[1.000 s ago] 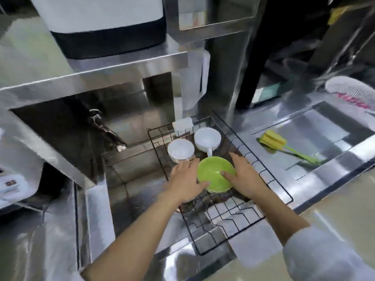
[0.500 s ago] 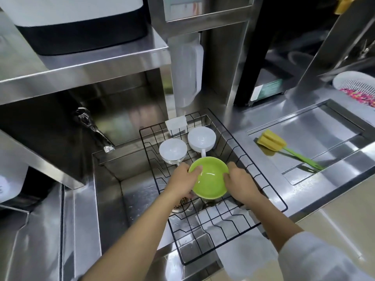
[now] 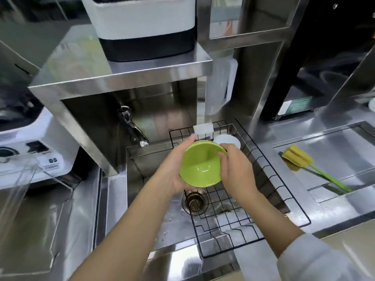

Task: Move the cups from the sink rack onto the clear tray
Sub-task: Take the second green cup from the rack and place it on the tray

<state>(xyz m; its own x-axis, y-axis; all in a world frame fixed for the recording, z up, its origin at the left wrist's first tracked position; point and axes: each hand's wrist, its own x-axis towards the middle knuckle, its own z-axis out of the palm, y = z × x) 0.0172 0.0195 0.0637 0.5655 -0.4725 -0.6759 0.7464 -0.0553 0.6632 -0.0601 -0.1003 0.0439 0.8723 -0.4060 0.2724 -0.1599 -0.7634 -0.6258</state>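
A lime green bowl-shaped cup (image 3: 199,164) is held up above the black wire sink rack (image 3: 272,179), tilted with its opening toward me. My left hand (image 3: 172,169) grips its left rim and underside. My right hand (image 3: 236,169) grips its right rim. Behind the green cup a white cup (image 3: 228,139) stands upside down in the rack; another white cup from earlier is hidden behind my hands. A clear tray (image 3: 24,179) shows its transparent edge at the far left.
The steel sink (image 3: 158,216) with its drain (image 3: 194,200) lies under the rack. A faucet (image 3: 134,128) juts out at the back left. A yellow sponge brush (image 3: 300,159) lies on the right drainboard. A steel shelf (image 3: 121,74) overhangs the sink.
Both hands closed on the green cup and lifted it off the rack, tilting it. The view swung left, which brought the clear tray edge into sight.
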